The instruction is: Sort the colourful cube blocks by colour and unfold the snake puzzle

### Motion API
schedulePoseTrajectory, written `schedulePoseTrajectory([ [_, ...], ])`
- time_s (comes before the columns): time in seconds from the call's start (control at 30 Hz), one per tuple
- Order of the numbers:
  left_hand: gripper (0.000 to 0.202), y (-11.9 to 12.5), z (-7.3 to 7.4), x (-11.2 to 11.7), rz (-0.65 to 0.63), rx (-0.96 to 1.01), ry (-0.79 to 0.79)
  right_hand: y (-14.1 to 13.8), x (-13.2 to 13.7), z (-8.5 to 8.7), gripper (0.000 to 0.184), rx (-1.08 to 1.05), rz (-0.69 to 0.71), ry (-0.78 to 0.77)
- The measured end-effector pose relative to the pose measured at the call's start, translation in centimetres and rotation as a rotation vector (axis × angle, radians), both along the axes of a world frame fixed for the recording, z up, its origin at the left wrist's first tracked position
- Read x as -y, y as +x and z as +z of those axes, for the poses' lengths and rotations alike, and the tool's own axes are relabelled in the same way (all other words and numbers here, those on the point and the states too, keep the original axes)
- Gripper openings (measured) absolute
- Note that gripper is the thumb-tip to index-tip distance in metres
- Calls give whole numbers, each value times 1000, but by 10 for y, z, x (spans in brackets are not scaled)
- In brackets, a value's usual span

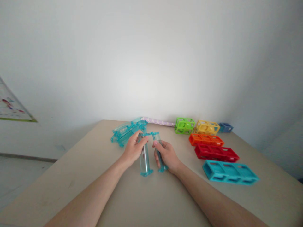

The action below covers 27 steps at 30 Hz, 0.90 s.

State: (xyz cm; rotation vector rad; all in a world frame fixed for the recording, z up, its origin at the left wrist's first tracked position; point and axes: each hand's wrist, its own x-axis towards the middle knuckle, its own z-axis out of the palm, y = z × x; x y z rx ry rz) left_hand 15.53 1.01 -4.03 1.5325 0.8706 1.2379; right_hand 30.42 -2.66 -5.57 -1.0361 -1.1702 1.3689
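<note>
Two clear teal plastic tubes stand side by side on the beige table [94, 176], their tops meeting. My left hand [133, 150] is closed around the upper part of the left tube [144, 162]. My right hand [166, 155] is wrapped round the right tube [160, 160], thumb at its top. Both tubes rest on flared bases near the table's middle.
A pile of more clear teal pieces [125, 131] lies behind my hands. At the right sit hollow block frames: teal [228, 172], red [216, 153], orange [205, 139], yellow [206, 127], green [184, 125] and a small blue one [225, 127]. A white wall stands behind.
</note>
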Motion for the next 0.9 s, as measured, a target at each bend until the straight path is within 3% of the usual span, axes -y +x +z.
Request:
schedulePoseTrajectory([
  [0.4, 23, 3, 3, 2, 50, -2, -37, -2, 5, 4, 38, -17, -37, 113],
  [0.9, 24, 4, 1, 4, 4, 4, 0, -5, 6, 6, 40, 100, -69, 79],
])
